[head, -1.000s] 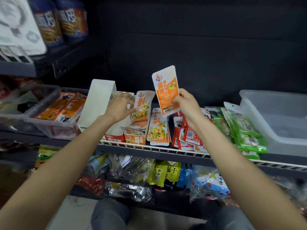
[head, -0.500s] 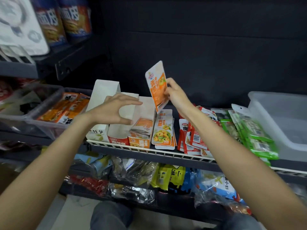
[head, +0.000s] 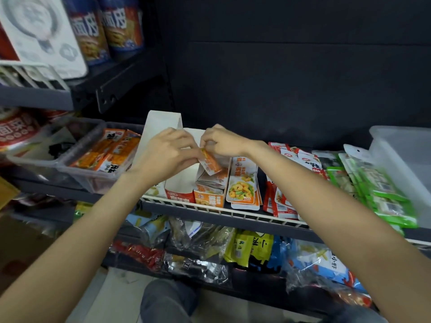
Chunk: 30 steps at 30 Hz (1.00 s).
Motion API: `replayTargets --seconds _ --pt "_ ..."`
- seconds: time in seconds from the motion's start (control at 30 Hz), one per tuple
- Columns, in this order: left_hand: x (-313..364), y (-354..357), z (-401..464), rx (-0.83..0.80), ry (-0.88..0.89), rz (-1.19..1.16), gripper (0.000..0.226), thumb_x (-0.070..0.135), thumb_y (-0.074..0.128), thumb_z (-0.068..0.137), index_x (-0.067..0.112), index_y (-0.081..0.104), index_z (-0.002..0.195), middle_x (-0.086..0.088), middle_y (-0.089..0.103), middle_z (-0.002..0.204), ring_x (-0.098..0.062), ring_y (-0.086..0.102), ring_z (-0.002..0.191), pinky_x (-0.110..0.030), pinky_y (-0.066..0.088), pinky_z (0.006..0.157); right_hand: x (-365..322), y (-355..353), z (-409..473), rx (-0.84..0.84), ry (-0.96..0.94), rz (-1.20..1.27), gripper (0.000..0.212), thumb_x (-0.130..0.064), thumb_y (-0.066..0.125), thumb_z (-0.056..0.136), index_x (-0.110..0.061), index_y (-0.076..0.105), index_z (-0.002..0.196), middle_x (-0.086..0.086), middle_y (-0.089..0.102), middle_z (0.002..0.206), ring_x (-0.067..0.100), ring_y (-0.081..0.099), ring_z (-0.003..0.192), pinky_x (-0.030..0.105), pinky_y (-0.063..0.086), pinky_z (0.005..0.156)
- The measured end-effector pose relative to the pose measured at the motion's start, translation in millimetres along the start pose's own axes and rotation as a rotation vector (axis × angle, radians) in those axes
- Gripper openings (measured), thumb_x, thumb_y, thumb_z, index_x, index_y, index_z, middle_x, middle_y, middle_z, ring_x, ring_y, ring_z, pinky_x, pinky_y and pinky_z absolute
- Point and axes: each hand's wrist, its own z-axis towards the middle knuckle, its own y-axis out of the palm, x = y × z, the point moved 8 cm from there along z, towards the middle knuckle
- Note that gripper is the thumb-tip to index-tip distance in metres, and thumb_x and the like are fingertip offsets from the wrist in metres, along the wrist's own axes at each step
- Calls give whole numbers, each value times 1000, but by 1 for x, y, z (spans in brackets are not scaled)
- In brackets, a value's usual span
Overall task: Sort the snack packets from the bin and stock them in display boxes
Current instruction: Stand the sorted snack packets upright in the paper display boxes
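A: Start at the left. What sits there?

B: A clear plastic bin (head: 77, 169) on the shelf, with orange snack bars (head: 112, 155) lying in it. Just right of it stands a white display box (head: 161, 127) with a tall back flap.

A: And the left hand?

B: The left hand (head: 168, 155) is in front of that flap, fingers curled, its fingertips meeting the top edge of an orange snack packet (head: 211, 163). It looks like a pinch on the packet's upper left corner, though the thumb is hidden.

A: Where is the packet against the grip?

B: It hangs below and just right of the fingertips, tilted, its lower end inside the orange display box (head: 210, 197), over other packets stacked there.

A: The right hand?

B: The right hand (head: 224, 142) comes in from the right, fingers bent, pinching the same top edge. The two hands touch above the packet.

A: Further right?

B: Loose shrimp-print packets (head: 242, 190) lean beside the box, then red packets (head: 279, 199), green packets (head: 377, 194), and a translucent tub (head: 405, 155) at the far right. All rest on the wire-fronted shelf (head: 233, 212).
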Motion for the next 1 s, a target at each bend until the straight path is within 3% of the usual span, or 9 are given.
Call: replayTargets --seconds 0.1,0.23,0.33,0.43,0.53,0.6,0.8,0.93,1.0 --pt "-4 24 -6 -49 -107 -83 23 32 56 88 22 76 89 1 68 74 -19 63 62 -29 50 57 9 -6 -8 109 1 5 28 -21 53 93 -22 59 121 -2 59 119 19 35 119 32 34 99" --pt "-6 58 -11 -177 -257 -132 10 21 77 77 22 77 87 1 74 78 -20 67 65 -33 54 62 22 -20 -33 255 20 85 29 -16 50 95 -24 60 121 -5 59 119 15 35 120 28 34 96" --pt "-5 81 -3 -358 -302 -103 16 28 68 86 26 75 100 1 74 93 -23 67 87 -41 52 83 38 -15 -51 230 61 71 30 -12 47 96 -24 61 119 -2 60 114 16 37 118 27 33 93" --pt "-8 84 2 -509 -330 -195 35 45 44 95 29 68 115 5 66 119 -13 52 121 -36 14 115 52 -15 -75 271 106 85 29 -13 47 96 -23 61 119 -3 60 116 15 40 117 26 31 91" --pt "-20 55 1 -429 -495 -438 52 48 30 94 21 60 127 1 61 128 -17 53 121 -31 27 108 69 -18 -102 409 199 210 26 -14 50 96 -18 61 119 0 63 118 14 53 113 27 42 93" --pt "-20 41 0 -377 -517 -380 46 44 33 97 24 55 132 3 61 128 -19 57 117 -34 40 100 83 -10 -111 450 317 243 29 -20 57 93 -15 58 122 4 64 116 18 59 107 32 48 92" --pt "41 48 12 -424 -470 -252 52 61 34 93 32 53 132 5 64 122 -19 60 109 -32 45 87 87 41 -99 157 651 40 99 -61 69 73 -17 20 147 15 39 139 32 48 122 40 45 91" --pt "58 55 6 -516 -551 -246 43 54 40 94 34 55 129 6 64 122 -17 61 106 -28 45 83 94 49 -98 96 711 139 107 -47 76 74 -14 9 150 14 42 139 30 47 125 38 43 95" --pt "57 40 6 -372 -621 -224 34 41 49 94 31 58 125 6 65 120 -17 62 104 -29 47 81 101 44 -101 142 724 226 100 -35 79 74 -11 16 148 11 46 138 27 47 125 35 42 97"
